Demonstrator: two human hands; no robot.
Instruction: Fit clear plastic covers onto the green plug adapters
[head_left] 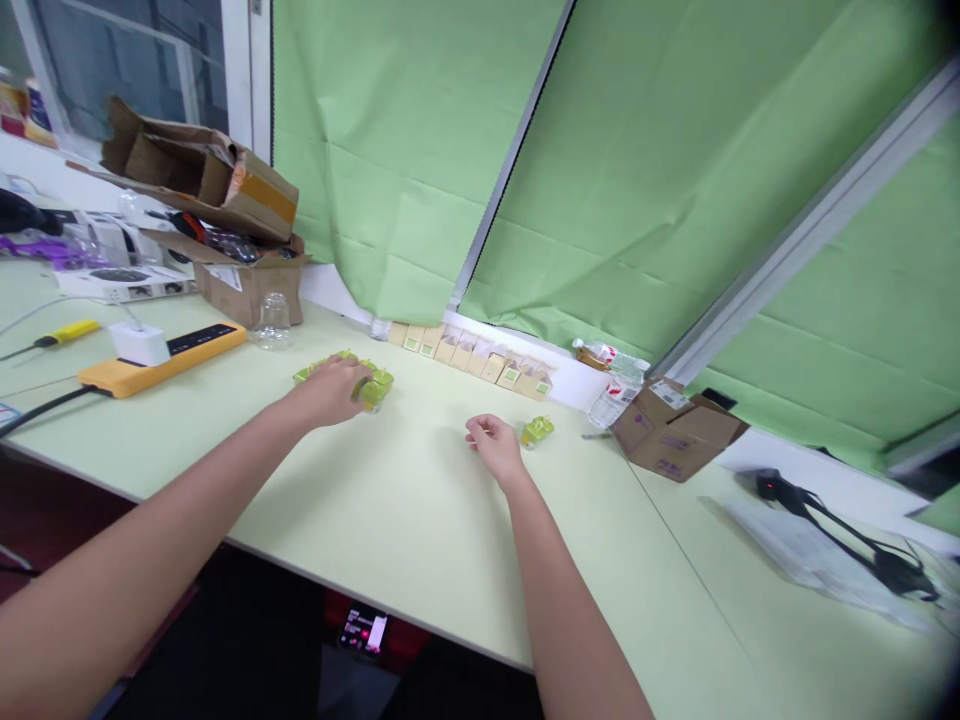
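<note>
My left hand [334,392] reaches over a cluster of small clear containers with green tops [386,378] at the left-middle of the table. Its fingers are bent around one green-topped container [372,392] at the cluster's right end. My right hand [495,447] is held over the middle of the table, thumb and fingers curled together, and I see nothing between them. Just right of it stands a separate green-topped piece [537,431], apart from the fingers. My left palm hides part of the cluster.
Small kraft boxes [466,352] line the wall. A yellow power strip [172,358], a clear plastic jar [273,322] and open cartons [244,285] stand left. Rightward are plastic bottles [616,398], a cardboard box [675,432] and a black strapped device [840,535]. A phone [364,630] shows below the table edge.
</note>
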